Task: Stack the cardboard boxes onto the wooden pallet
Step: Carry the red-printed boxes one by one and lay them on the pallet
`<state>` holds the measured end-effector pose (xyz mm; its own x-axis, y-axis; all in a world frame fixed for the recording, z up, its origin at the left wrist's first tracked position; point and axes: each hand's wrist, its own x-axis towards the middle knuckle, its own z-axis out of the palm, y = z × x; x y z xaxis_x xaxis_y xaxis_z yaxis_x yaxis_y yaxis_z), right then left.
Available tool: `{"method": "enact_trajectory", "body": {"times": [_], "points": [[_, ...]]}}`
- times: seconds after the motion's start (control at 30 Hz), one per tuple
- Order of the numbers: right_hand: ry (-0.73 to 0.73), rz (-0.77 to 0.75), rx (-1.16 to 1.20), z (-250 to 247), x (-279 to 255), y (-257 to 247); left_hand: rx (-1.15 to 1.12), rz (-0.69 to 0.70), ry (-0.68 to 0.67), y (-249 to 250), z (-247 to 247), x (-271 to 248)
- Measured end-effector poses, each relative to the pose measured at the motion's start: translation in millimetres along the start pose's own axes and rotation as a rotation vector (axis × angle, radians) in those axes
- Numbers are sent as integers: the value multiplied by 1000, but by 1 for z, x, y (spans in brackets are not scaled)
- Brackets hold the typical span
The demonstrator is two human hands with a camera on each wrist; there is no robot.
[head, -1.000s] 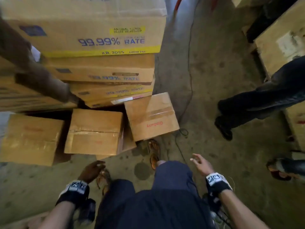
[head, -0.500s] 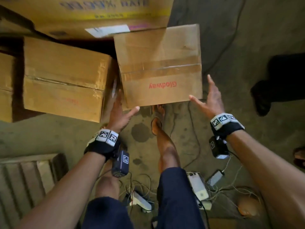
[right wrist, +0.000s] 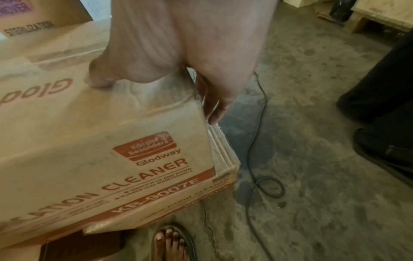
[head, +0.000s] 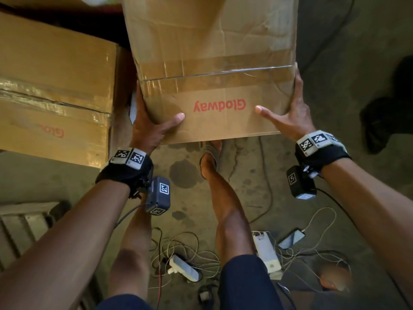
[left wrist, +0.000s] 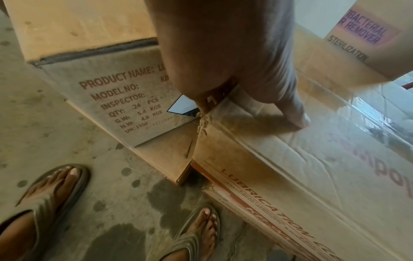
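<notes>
The cardboard box [head: 212,70], approached a moment ago, is now clamped at both near corners by the left hand [head: 152,124] and right hand [head: 292,117], fingers wrapped; lifting toward the pallet [head: 24,229] seems next.

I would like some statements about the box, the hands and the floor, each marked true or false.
1. Both hands grip the Glodway box at its two near corners. True: the left hand and the right hand each have the thumb on top and the fingers down a side.
2. The box top is sealed with clear tape. True.
3. The person wears closed shoes. False: sandals.
4. The floor behind the person holds nothing. False: cables and chargers lie there.
5. A second box sits on the left. True.
</notes>
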<state>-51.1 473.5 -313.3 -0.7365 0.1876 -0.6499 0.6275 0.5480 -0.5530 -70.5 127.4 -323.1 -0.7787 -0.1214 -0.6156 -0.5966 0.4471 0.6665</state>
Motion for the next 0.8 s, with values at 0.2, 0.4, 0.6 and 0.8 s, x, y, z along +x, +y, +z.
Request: {"method": "enact_trajectory", "body": {"times": [0.2,0.4,0.6,0.8], "points": [[-55,38,30,0,-10,6,-69,11,-75,7,-3,-11],[-47,84,67,-14,-60,8,-52,45,-87,20,-12,-45],[49,110,246,-28,-141,-3,-20,-2,-92,50,-30,-118],[24,90,315,-52,-213,-41,-33,-24,-81,88,-78,-193]]}}
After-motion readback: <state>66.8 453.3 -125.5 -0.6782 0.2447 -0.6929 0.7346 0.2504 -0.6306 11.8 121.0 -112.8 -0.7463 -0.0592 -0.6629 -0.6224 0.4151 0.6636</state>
